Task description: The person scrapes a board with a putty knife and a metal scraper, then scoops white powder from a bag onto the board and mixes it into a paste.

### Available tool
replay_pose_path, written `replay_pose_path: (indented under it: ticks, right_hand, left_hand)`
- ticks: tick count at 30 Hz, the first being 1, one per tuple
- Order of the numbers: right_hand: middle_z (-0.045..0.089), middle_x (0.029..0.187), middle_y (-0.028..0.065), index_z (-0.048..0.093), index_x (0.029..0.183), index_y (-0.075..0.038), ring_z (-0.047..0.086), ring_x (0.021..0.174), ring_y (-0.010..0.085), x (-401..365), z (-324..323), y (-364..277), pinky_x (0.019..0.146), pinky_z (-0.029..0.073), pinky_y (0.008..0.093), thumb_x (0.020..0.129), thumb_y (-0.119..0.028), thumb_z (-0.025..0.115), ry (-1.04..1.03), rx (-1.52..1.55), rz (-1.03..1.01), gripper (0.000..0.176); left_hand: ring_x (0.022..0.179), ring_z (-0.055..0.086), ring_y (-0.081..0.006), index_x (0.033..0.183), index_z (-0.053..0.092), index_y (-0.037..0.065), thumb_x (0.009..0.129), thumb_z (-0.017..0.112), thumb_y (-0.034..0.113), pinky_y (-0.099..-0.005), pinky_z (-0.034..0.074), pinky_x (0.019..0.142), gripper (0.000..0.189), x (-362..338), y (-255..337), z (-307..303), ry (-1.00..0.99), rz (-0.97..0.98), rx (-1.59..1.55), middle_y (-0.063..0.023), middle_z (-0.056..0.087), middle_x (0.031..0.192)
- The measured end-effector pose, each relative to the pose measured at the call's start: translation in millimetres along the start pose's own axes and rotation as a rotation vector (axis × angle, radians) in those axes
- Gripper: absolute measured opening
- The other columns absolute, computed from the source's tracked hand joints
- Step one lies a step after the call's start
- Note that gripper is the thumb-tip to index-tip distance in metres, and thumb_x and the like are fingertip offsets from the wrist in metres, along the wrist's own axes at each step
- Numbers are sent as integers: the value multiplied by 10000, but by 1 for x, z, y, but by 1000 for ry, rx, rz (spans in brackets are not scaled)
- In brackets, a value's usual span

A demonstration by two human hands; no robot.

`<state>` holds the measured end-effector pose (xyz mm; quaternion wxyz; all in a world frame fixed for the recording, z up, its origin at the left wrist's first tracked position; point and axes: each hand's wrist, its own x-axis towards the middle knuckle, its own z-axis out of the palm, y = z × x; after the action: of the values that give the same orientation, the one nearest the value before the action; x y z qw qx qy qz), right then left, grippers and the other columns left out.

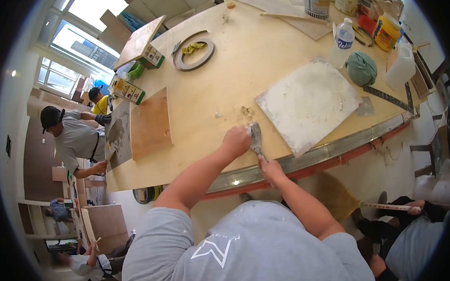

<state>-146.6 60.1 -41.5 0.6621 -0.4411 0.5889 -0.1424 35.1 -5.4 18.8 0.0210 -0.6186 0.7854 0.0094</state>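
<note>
My right hand (pixel 271 171) is closed round the handle of a putty knife (pixel 256 138) at the table's front edge. The knife's grey, smeared blade points away from me. My left hand (pixel 236 141) is closed beside the blade, its fingers against the blade's left side; whatever it may hold is hidden. Just beyond the blade, crumbs of putty (pixel 246 111) lie on the wooden tabletop (pixel 209 106). To the right rests a square board (pixel 310 105) coated with white powder or paste.
A brown panel (pixel 151 124) lies left, a ring-shaped piece (pixel 194 55) farther back. At the right are a bottle (pixel 344 35), a green ball (pixel 361 69), a metal square (pixel 389 99) and tins. One co-worker (pixel 76 136) stands left; another person (pixel 416 238) is at lower right.
</note>
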Motion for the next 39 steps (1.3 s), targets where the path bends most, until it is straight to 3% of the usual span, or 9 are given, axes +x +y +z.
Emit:
replay_pose_path:
  ticks: [2, 4, 10, 16, 22, 25, 28, 31, 39]
  right_hand:
    - [544, 614, 92, 581, 800, 9, 491, 477, 185, -3, -8, -4, 422, 382, 364, 942, -528, 539, -42, 44, 32, 556]
    - [570, 626, 112, 591, 845, 14, 511, 495, 190, -15, -26, -7, 443, 404, 367, 937, -498, 567, -161, 110, 129, 521]
    - [623, 873, 269, 568, 1038, 15, 610, 844, 454, -53, -48, -19, 743, 489, 494, 909, -331, 611, 280, -434, -458, 372]
    - [570, 1047, 245, 441, 1310, -21, 586, 934, 435, -54, -31, -18, 816, 485, 500, 909, -252, 614, 457, -847, -662, 493]
    - [555, 1066, 262, 455, 1289, 0, 577, 993, 406, -40, -13, 8, 853, 481, 482, 907, -244, 625, 372, -790, -614, 484]
    - [585, 1029, 243, 473, 1249, 19, 626, 886, 332, -26, -7, 20, 741, 520, 457, 906, -282, 644, 383, -620, -666, 487]
    - [620, 914, 194, 479, 1206, 40, 628, 694, 243, -28, -2, 0, 546, 506, 401, 913, -342, 644, 169, -85, -34, 508]
    - [576, 763, 91, 516, 1022, -21, 486, 519, 129, -19, -8, 3, 427, 403, 307, 933, -428, 619, -83, 163, 188, 429]
    - [570, 691, 63, 558, 991, -41, 512, 533, 142, -30, -12, -13, 444, 388, 299, 965, -438, 545, -46, -39, 15, 398]
  left_hand:
    - [730, 640, -362, 817, 656, 37, 784, 535, 77, -462, 539, 674, 132, -25, -1, -14, -126, -65, -89, -171, 648, 815]
    - [803, 639, -376, 845, 663, 32, 789, 519, 62, -455, 537, 728, 157, -58, -16, -5, 53, -85, -150, -186, 651, 857]
    - [851, 633, -380, 907, 671, 27, 782, 536, 71, -470, 529, 745, 190, -130, -30, -7, -64, -372, -195, -209, 641, 919]
    - [874, 613, -368, 934, 674, 40, 789, 547, 87, -475, 515, 759, 199, -150, -22, 7, 25, -395, -203, -184, 614, 953]
    - [880, 607, -355, 931, 669, 38, 814, 525, 96, -468, 509, 752, 194, -152, -17, 6, 45, -408, -200, -173, 610, 962]
    - [855, 613, -356, 916, 664, 35, 825, 514, 95, -469, 514, 728, 185, -153, -20, 11, 52, -375, -181, -171, 613, 939]
    - [820, 623, -356, 921, 663, 33, 825, 507, 88, -463, 521, 712, 190, -145, -25, 5, 0, -346, -199, -172, 625, 900]
    - [806, 628, -356, 983, 668, 28, 813, 508, 75, -454, 524, 703, 238, -134, -20, -7, -42, -271, -241, -175, 638, 894]
    - [729, 603, -300, 1107, 642, 26, 818, 542, 117, -423, 472, 612, 319, -82, 38, 10, 157, -62, -109, -134, 605, 823]
